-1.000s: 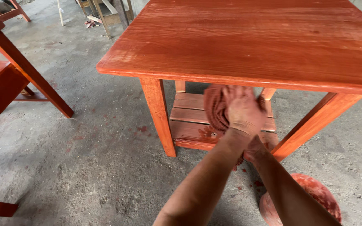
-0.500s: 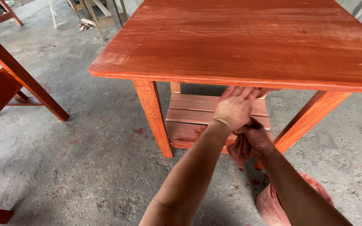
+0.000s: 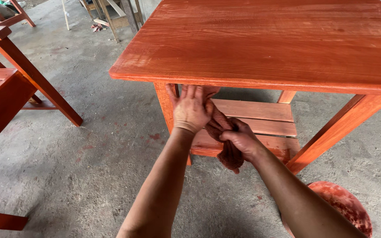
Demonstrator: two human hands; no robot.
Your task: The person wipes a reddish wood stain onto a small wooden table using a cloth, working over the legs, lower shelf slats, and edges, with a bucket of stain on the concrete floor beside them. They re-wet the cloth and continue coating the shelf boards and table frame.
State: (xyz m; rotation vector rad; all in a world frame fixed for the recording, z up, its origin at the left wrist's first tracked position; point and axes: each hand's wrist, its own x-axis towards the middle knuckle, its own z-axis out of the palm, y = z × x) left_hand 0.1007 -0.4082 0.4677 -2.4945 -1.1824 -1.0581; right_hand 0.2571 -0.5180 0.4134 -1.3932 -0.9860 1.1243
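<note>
Two bare hands meet on a soft, crumpled rag (image 3: 228, 147), a rust-brown cloth soaked to nearly the same colour as the wood around it, bunched into loose folds with one lumpy end hanging below the fingers. It sits just under the front edge of the table (image 3: 278, 44), in front of the lower shelf (image 3: 261, 119) and beside the front left leg (image 3: 165, 108). The right hand (image 3: 240, 139) is clenched round the rag's middle, fingers curled in tight and knuckles up, so the cloth bulges out above and below the fist. The left hand (image 3: 191, 108) is spread flat and mostly open, fingers straight and pointing up toward the underside of the tabletop, its palm side pressed against the upper part of the rag; whether its fingertips also touch the wood cannot be told. The table is solid timber stained a glossy red-orange, its broad rectangular top smooth with visible grain streaks, its legs square-cut and plain, and the shelf made of flat slats with narrow gaps. Below the right forearm lies a round, stain-crusted basin (image 3: 345, 207), only partly visible. The floor (image 3: 89, 145) is rough grey concrete flecked with reddish spots. At the left stands more red-stained wooden furniture (image 3: 9, 83) with slanted legs.
</note>
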